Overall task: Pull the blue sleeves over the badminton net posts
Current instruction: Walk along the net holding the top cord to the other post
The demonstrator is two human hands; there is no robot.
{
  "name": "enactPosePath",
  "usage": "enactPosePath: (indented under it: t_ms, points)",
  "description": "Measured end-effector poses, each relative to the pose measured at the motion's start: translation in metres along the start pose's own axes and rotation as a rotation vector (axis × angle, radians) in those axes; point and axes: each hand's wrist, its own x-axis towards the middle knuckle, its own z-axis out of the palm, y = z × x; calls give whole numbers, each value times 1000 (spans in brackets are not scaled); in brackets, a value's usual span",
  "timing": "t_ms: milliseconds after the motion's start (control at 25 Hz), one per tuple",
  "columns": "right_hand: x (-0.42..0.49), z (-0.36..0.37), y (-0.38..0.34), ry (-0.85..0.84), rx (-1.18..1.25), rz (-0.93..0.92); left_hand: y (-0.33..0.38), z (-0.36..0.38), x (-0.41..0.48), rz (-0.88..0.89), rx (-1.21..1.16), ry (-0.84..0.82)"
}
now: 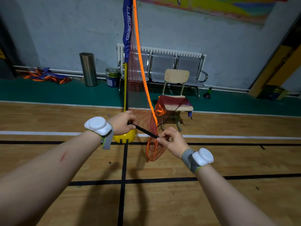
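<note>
Blue fabric, the blue sleeve (pixel 126 30), already covers the upper part of the yellow post (pixel 125 88) at 12 o'clock in the view. Its long axis runs upright, nearly 12 to 6, and its lower mouth points down towards the yellow base (pixel 124 136). Below that mouth the post is bare. The red net (pixel 138 82) hangs from the sleeve, with its orange band (pixel 138 38) slanting down towards 5 o'clock.

The step in hand seems to be sorting the net's lower end rather than hauling on the sleeve. The left hand (pixel 121 123) and the right hand (pixel 172 142) hold a black strip (pixel 145 130) taut between them, above the base. Its long axis runs from 10 to 4 o'clock. On both hands the fingers (pixel 162 141) are curled and pinch the strip's ends. Whether it is a rod or a tape I cannot tell.

The next move probably calls for freeing this strip from the bunched mesh, then gripping the sleeve's hem and drawing it straight down the post.

At 2 o'clock from the base a chair (pixel 176 77) carries a second bundled net (pixel 172 103).
</note>
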Motion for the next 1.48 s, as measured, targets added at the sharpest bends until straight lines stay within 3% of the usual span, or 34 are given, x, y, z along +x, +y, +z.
enactPosePath:
  t_ms: [160, 400, 880, 1000, 1320, 1480]
  points:
    - [-14, -6, 1, 20, -46, 68, 3, 1, -1, -14, -12, 24]
    - [-18, -20, -9, -55, 209, 111, 17, 2, 2, -25, -7, 48]
    - [-28, -60, 7, -56, 289, 100, 101, 35, 25, 144, -8, -8]
    - [-27, -64, 17, -56, 284, 97, 104, 37, 29, 152, 6, 31]
    - [-26, -80, 39, -38, 205, 135, 124, 41, 33, 165, 108, -196]
    - [-24, -78, 48, -57, 89, 115, 131, 43, 29, 145, 62, -120]
